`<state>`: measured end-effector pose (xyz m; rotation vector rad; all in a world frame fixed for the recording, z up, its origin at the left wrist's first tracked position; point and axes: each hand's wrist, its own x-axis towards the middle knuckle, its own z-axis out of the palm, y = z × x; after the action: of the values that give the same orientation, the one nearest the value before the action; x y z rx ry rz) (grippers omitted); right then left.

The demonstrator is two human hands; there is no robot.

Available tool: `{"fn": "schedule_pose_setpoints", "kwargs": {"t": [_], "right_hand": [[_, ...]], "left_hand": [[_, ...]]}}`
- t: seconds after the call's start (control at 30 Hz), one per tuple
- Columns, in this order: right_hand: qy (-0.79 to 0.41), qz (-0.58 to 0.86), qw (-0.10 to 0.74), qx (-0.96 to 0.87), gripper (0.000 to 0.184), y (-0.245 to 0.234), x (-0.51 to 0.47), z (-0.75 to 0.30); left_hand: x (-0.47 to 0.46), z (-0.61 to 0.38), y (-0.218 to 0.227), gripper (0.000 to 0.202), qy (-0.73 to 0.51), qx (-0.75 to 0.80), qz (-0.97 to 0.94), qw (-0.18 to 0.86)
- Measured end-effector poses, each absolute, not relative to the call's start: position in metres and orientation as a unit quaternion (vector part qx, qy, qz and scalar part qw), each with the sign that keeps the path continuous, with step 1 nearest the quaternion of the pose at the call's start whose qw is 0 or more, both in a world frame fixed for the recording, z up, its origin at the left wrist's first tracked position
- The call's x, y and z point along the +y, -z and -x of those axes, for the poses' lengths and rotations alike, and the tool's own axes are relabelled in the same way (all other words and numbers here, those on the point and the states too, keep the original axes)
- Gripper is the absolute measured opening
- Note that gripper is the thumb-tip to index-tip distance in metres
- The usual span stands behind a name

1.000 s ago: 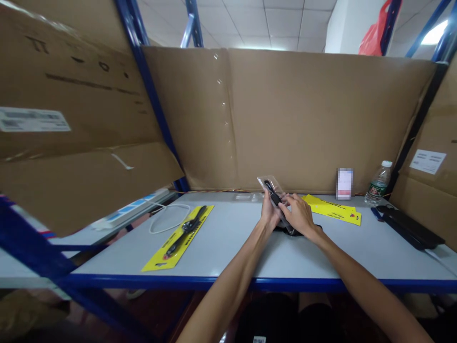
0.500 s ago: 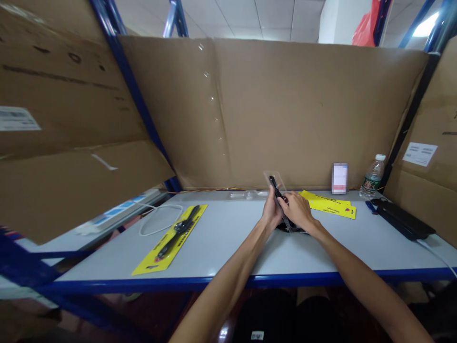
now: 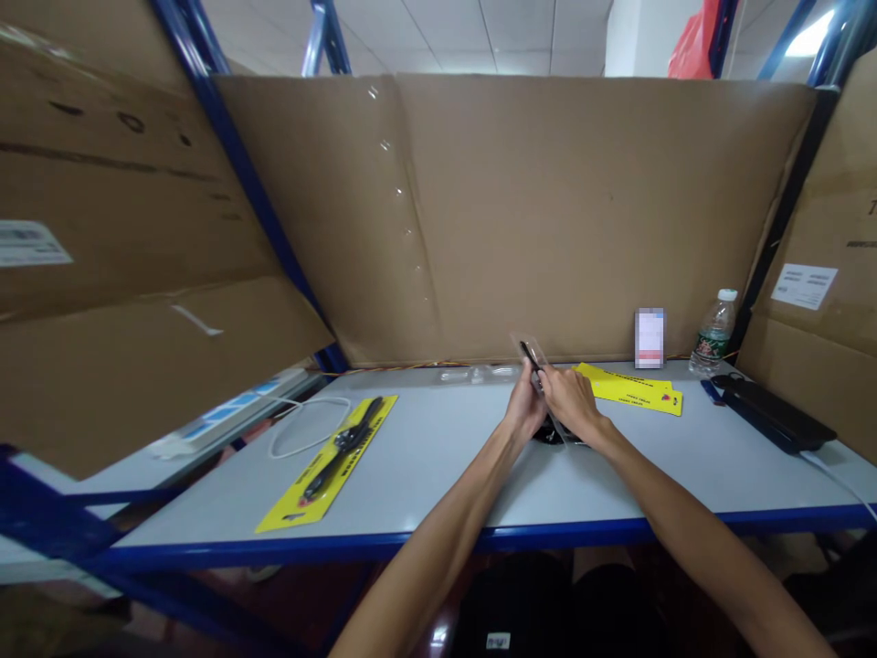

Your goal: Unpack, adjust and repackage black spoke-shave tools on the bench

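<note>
Near the middle of the table, my left hand (image 3: 526, 402) is closed around a clear plastic blister shell (image 3: 539, 348), held tilted up. A black watch (image 3: 527, 353) lies in the shell, its strap end showing above my fingers; the rest is mostly hidden. My right hand (image 3: 570, 397) is closed over the watch and the shell's right side, fingers bent. Beneath both hands, black glossy items (image 3: 550, 432) rest on the table, partly covered. Just right of my right hand lie yellow backing cards (image 3: 637, 391), overlapping.
To the left, another black watch (image 3: 346, 443) lies on a yellow card (image 3: 278, 516). Empty clear blister shells (image 3: 478, 375) sit at the back edge. A phone (image 3: 649, 338), a water bottle (image 3: 713, 334) and a black case (image 3: 774, 413) stand right. Cardboard (image 3: 513, 219) walls the back.
The shell and watch have turned more edge-on in my hands, and my right fingers have shifted slightly over them. The view has moved a little; the table items stay put.
</note>
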<state>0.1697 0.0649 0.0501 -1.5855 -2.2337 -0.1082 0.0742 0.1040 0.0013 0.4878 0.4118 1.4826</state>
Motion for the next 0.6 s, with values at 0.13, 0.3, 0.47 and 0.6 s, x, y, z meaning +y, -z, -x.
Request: {"fn": "schedule_pose_setpoints", "kwargs": {"t": [0.13, 0.3, 0.47, 0.6], "right_hand": [[0.01, 0.562, 0.211, -0.8, 0.04, -0.048, 0.068, -0.172], [-0.062, 0.548, 0.275, -0.787, 0.035, -0.04, 0.081, -0.174], [-0.208, 0.516, 0.38, -0.739, 0.028, -0.026, 0.1, -0.176], [-0.336, 0.492, 0.445, -0.669, 0.03, -0.016, 0.106, -0.176]], "left_hand": [[0.107, -0.074, 0.003, 0.033, -0.663, 0.204, -0.239, 0.68], [0.104, -0.073, 0.001, 0.03, -0.67, 0.22, -0.262, 0.658], [0.101, -0.074, 0.002, 0.025, -0.679, 0.242, -0.299, 0.625], [0.101, -0.077, 0.004, 0.036, -0.683, 0.268, -0.316, 0.601]]}}
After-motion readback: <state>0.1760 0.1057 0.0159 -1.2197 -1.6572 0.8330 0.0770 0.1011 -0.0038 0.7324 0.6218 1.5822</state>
